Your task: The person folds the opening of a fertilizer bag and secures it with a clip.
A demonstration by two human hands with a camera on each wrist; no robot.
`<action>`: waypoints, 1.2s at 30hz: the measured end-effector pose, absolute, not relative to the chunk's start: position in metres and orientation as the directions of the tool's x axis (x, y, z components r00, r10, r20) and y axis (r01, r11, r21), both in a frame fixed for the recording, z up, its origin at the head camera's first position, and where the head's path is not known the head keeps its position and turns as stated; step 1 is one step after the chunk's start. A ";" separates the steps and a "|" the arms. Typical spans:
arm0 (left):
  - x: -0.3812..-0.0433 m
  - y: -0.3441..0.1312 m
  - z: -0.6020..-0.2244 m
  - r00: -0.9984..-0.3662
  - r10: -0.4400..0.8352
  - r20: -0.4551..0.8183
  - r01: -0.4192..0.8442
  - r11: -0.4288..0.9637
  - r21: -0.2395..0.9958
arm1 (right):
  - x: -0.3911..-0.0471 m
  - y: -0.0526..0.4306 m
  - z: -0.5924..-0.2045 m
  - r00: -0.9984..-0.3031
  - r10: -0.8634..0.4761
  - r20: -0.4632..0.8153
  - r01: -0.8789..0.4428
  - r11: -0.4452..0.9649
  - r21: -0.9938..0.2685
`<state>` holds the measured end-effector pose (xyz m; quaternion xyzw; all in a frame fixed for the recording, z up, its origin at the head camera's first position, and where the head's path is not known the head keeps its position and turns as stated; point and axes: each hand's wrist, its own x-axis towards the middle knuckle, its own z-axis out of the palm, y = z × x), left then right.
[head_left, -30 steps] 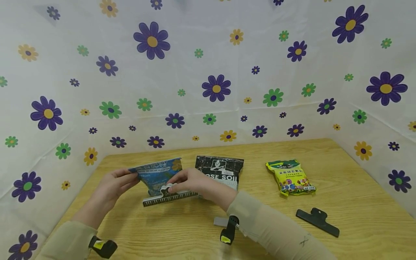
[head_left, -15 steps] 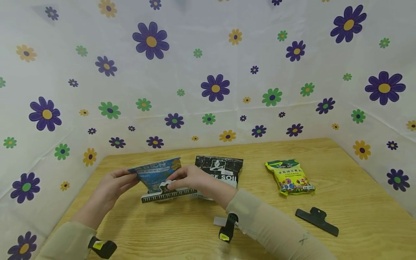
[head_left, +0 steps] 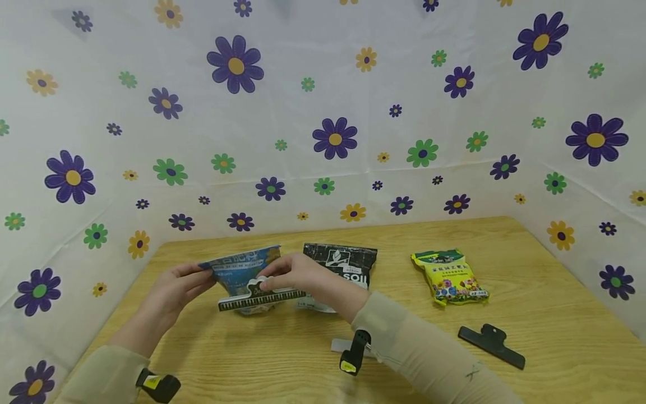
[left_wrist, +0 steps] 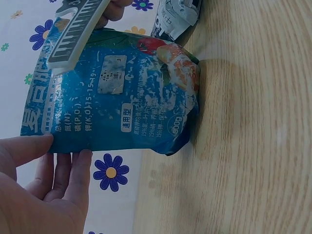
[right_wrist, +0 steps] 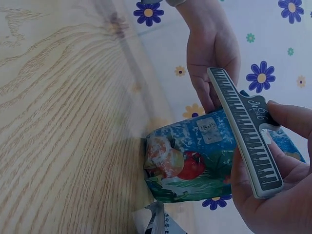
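A blue fertilizer bag (head_left: 236,279) stands upright at the table's left side, with vegetables printed on its lower part. My left hand (head_left: 171,289) pinches its upper left edge; in the left wrist view the thumb lies on the near face. My right hand (head_left: 305,278) holds a wide bag clip (head_left: 252,302) with piano keys printed along its bar, thumb on the dark handle. The clip's bar crosses in front of the bag, tilted in the right wrist view. Whether its jaws have the bag's film between them I cannot tell.
Behind my right hand stands a black bag of soil (head_left: 339,259). A yellow bag (head_left: 451,278) lies to the right, with a black clip (head_left: 492,345) nearer the front. A pale flat piece (head_left: 342,345) is partly hidden by my right wrist camera.
The piano-key clip has risen a little in front of the blue bag, and more of the bag's bottom shows beneath it. My left hand has stayed on the bag's edge.
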<state>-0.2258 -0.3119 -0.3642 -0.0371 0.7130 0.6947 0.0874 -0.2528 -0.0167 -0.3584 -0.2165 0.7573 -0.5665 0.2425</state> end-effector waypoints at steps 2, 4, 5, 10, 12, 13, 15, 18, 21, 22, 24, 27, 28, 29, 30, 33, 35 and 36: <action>-0.226 -0.312 -0.365 -0.981 0.065 -0.180 -0.179 0.028 0.984 | -0.253 -0.017 -0.358 -0.789 -0.603 -0.119 -0.051 0.257 -0.965; -0.226 -0.313 -0.365 -0.981 0.064 -0.182 -0.180 0.029 0.983 | -0.254 -0.017 -0.358 -0.788 -0.603 -0.120 -0.048 0.255 -0.966; -0.226 -0.313 -0.365 -0.981 0.064 -0.182 -0.180 0.030 0.983 | -0.254 -0.018 -0.357 -0.789 -0.603 -0.121 -0.046 0.254 -0.966; -0.227 -0.313 -0.365 -0.981 0.064 -0.183 -0.182 0.025 0.983 | -0.254 -0.017 -0.354 -0.789 -0.604 -0.115 -0.053 0.253 -0.966; -0.227 -0.313 -0.365 -0.982 0.067 -0.178 -0.177 0.022 0.984 | -0.254 -0.017 -0.353 -0.788 -0.606 -0.110 -0.059 0.252 -0.966; -0.227 -0.313 -0.365 -0.982 0.069 -0.175 -0.174 0.020 0.985 | -0.253 -0.017 -0.352 -0.786 -0.608 -0.108 -0.063 0.252 -0.966; -0.226 -0.314 -0.366 -0.983 0.073 -0.167 -0.166 0.021 0.986 | -0.253 -0.016 -0.350 -0.784 -0.611 -0.104 -0.067 0.250 -0.966; -0.226 -0.314 -0.366 -0.984 0.080 -0.157 -0.156 0.025 0.987 | -0.253 -0.016 -0.348 -0.781 -0.616 -0.102 -0.066 0.244 -0.967; -0.226 -0.314 -0.367 -0.985 0.082 -0.151 -0.150 0.029 0.988 | -0.252 -0.015 -0.344 -0.778 -0.621 -0.093 -0.078 0.243 -0.967; -0.227 -0.314 -0.367 -0.985 0.081 -0.152 -0.150 0.029 0.988 | -0.252 -0.015 -0.343 -0.777 -0.623 -0.091 -0.082 0.244 -0.966; -0.227 -0.314 -0.367 -0.985 0.079 -0.154 -0.153 0.031 0.988 | -0.252 -0.014 -0.342 -0.775 -0.626 -0.087 -0.091 0.247 -0.965; -0.227 -0.314 -0.368 -0.984 0.076 -0.161 -0.159 0.029 0.987 | -0.253 -0.014 -0.340 -0.773 -0.628 -0.091 -0.095 0.257 -0.962; -0.227 -0.314 -0.367 -0.984 0.075 -0.163 -0.162 0.029 0.986 | -0.253 -0.014 -0.340 -0.772 -0.628 -0.093 -0.095 0.260 -0.961; -0.227 -0.313 -0.367 -0.983 0.074 -0.165 -0.164 0.030 0.986 | -0.253 -0.014 -0.339 -0.772 -0.629 -0.094 -0.097 0.263 -0.960; -0.227 -0.313 -0.367 -0.983 0.075 -0.167 -0.165 0.034 0.986 | -0.253 -0.014 -0.339 -0.771 -0.629 -0.096 -0.097 0.266 -0.959; -0.227 -0.313 -0.367 -0.983 0.075 -0.169 -0.167 0.027 0.986 | -0.254 -0.014 -0.337 -0.773 -0.627 -0.097 -0.097 0.268 -0.958; -0.227 -0.313 -0.366 -0.983 0.076 -0.167 -0.166 0.020 0.986 | -0.254 -0.015 -0.336 -0.774 -0.625 -0.096 -0.099 0.269 -0.958; -0.227 -0.313 -0.366 -0.983 0.075 -0.169 -0.168 0.014 0.986 | -0.254 -0.015 -0.336 -0.775 -0.625 -0.094 -0.100 0.268 -0.958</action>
